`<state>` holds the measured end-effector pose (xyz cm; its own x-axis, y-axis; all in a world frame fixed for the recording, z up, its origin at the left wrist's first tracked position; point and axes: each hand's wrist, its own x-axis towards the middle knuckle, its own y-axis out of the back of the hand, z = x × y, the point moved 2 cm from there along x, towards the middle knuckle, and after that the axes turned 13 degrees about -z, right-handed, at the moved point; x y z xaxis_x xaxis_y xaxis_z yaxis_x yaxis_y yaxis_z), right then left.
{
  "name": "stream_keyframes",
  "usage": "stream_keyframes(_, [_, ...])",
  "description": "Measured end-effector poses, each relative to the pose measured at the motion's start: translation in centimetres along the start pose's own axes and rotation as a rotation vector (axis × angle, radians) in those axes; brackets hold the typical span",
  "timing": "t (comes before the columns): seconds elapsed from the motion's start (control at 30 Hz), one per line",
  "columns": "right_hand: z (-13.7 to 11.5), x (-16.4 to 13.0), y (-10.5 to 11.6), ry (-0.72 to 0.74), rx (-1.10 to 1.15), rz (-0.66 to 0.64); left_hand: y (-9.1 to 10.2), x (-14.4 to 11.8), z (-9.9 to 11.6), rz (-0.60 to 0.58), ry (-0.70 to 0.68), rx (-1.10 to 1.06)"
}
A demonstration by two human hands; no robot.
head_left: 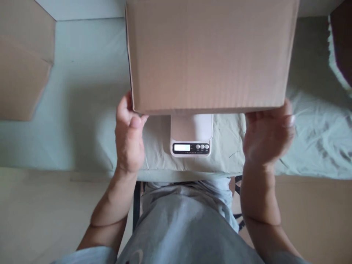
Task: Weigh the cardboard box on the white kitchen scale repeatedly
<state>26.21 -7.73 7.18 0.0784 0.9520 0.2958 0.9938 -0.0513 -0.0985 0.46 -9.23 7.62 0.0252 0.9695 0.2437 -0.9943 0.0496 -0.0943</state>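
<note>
A large brown cardboard box (211,58) is held up between my two hands, above a white digital scale (191,128). My left hand (129,135) grips its lower left corner, with some fingers hidden behind and under the box. At the lower right corner, my right hand (268,135) supports it from below; its fingertips are partly out of sight. The box hides the back of the scale. A lit display (182,147) and several round buttons show on the scale's front panel.
A pale green cloth (90,139) covers the table, wrinkled on the right. Another cardboard box (24,66) is at the left edge. A dark red object with a frayed pale edge (342,44) stands at the far right. The table's front edge lies close to my body.
</note>
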Motion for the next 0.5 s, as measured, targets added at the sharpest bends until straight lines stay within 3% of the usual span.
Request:
stream_keyframes(0.13, [1.5,3.2,0.3,-0.105,-0.112,0.006,-0.2,3.8,-0.6,-0.054,-0.008,0.066])
stream_keyframes(0.27, [4.0,5.3,0.3,-0.142,-0.141,-0.022,0.2,6.9,-3.4,-0.056,0.022,0.132])
stream_keyframes(0.37, [5.9,5.7,0.1,-0.128,-0.092,-0.080,0.8,8.0,-6.0,-0.017,0.089,0.128])
stream_keyframes(0.5, [7.4,5.3,0.0,-0.212,-0.071,-0.099,1.9,8.0,-8.7,0.031,0.155,0.093])
